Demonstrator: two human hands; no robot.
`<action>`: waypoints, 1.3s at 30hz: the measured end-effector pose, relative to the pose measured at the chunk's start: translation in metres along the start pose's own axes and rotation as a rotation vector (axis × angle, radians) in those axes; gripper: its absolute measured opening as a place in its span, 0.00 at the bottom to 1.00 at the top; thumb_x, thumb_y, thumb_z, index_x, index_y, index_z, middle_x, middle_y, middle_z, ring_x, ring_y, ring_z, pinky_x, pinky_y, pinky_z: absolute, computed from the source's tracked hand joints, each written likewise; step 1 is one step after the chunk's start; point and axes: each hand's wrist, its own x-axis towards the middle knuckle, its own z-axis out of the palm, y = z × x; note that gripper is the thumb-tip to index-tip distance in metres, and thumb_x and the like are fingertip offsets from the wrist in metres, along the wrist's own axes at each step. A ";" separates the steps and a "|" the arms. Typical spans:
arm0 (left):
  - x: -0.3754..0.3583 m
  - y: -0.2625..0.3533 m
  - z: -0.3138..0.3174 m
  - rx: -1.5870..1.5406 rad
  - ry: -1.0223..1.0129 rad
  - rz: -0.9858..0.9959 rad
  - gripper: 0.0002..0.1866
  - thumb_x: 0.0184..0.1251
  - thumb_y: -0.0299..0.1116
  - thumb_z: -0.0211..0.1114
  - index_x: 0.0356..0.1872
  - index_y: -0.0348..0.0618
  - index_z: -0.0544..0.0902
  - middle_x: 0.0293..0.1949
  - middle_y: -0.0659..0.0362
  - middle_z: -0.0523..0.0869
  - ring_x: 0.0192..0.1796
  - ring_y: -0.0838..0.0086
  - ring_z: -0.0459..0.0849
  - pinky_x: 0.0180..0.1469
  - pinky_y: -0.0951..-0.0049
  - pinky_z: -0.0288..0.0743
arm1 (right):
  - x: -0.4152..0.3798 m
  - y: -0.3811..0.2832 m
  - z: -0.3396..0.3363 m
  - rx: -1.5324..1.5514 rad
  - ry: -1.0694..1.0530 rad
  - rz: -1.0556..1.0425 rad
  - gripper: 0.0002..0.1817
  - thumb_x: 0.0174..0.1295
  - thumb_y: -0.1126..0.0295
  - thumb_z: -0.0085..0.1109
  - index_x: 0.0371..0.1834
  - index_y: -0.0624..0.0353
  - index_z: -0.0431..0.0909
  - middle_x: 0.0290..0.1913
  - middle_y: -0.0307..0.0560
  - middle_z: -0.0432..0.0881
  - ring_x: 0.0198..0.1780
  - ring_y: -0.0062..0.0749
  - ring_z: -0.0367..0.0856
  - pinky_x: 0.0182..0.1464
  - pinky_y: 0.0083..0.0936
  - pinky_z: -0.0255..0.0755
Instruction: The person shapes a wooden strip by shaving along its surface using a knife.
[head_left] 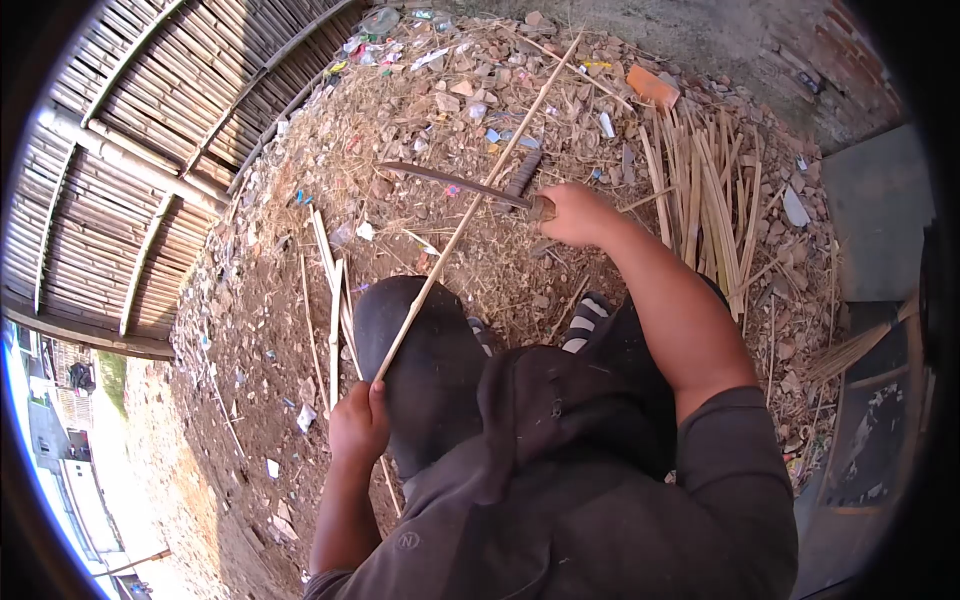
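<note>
My left hand [360,422] is closed around the lower end of a long, thin bamboo strip [447,250], which slants up and to the right past my knee. In my right hand [575,214] is the handle of a sickle [440,176] with a long, slightly curved dark blade. The blade points left and crosses the bamboo strip around its middle. Just beyond the handle, a dark ridged block [523,174] lies on the ground.
A pile of split bamboo strips [705,190] lies at the right, with an orange brick piece [652,88] behind it. More strips [335,300] lie by my left knee. Rubble and litter cover the ground. A bamboo fence [150,130] stands left, a wall [740,50] behind.
</note>
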 end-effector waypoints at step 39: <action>0.007 0.006 -0.009 0.105 -0.014 0.036 0.23 0.83 0.50 0.51 0.31 0.41 0.75 0.25 0.41 0.83 0.31 0.38 0.83 0.34 0.38 0.73 | -0.026 -0.037 0.001 -0.157 -0.058 -0.155 0.10 0.53 0.64 0.64 0.37 0.53 0.83 0.34 0.52 0.86 0.40 0.55 0.87 0.44 0.50 0.79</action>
